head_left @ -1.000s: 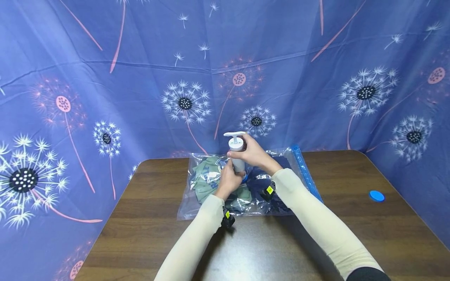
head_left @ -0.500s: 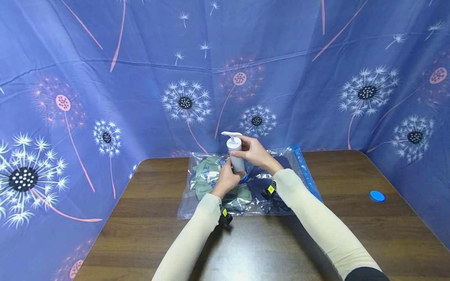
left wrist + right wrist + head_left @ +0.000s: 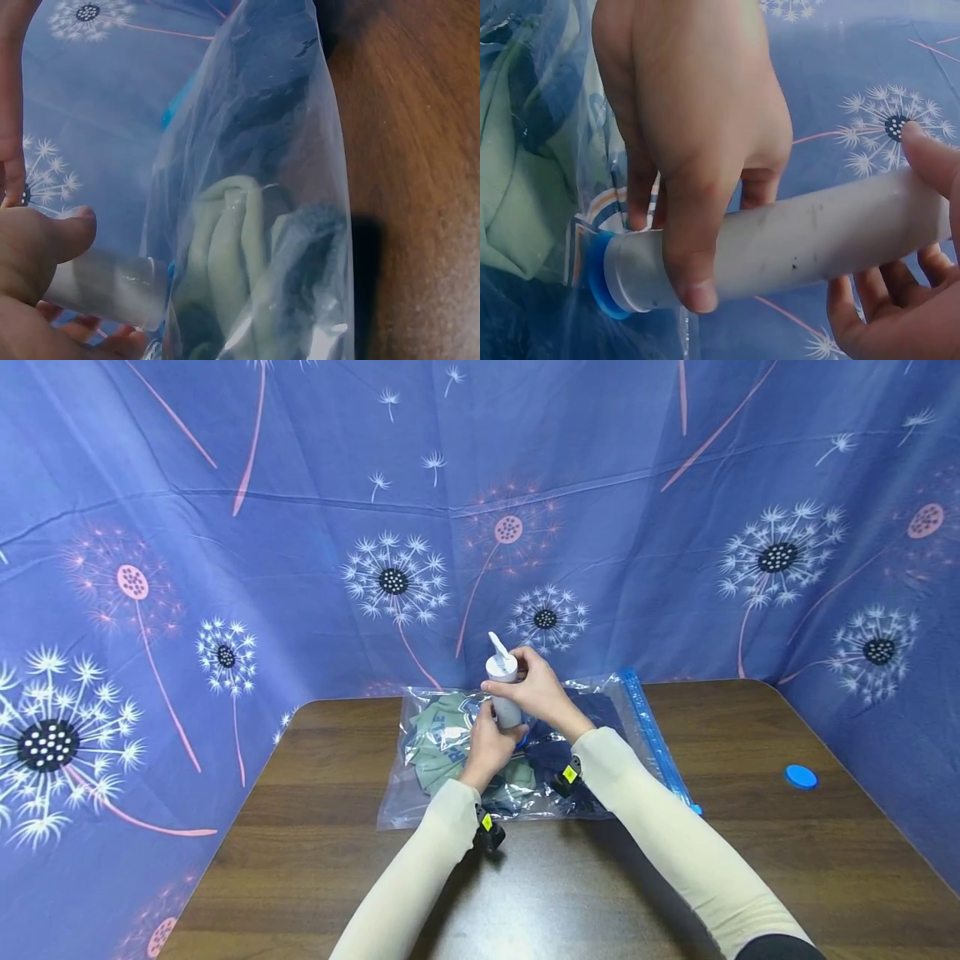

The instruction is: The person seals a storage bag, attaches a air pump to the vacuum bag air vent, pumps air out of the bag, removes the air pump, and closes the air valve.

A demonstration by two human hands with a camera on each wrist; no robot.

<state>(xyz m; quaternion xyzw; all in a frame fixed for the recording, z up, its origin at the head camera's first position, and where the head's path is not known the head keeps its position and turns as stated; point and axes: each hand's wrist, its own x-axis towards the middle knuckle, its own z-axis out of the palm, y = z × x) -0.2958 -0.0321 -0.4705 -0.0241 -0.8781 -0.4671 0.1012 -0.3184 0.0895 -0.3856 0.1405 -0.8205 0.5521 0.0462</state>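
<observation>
A white hand pump (image 3: 502, 668) with a T-shaped handle (image 3: 498, 647) stands slightly tilted over a clear plastic storage bag (image 3: 397, 802). My left hand (image 3: 489, 747) grips the lower barrel, thumb on the near side. Higher up, my right hand (image 3: 542, 692) holds the barrel between thumb and fingers. In the right wrist view the pump's lower end meets a round blue valve (image 3: 602, 281) on the bag. Inside the bag lie a green garment (image 3: 435, 760) with printed lettering and a dark navy garment (image 3: 551, 752).
A blue zip strip (image 3: 652, 731) runs along the bag's right edge, with a small blue slider (image 3: 697, 809) at its near end. A round blue cap (image 3: 801, 777) lies on the wooden table (image 3: 315, 827) at right. A blue dandelion-print cloth (image 3: 300, 552) hangs behind.
The pump has turned about its long axis: its handle lay sideways before and now appears nearly end-on. Both hands stay on the barrel, and the bag has barely moved.
</observation>
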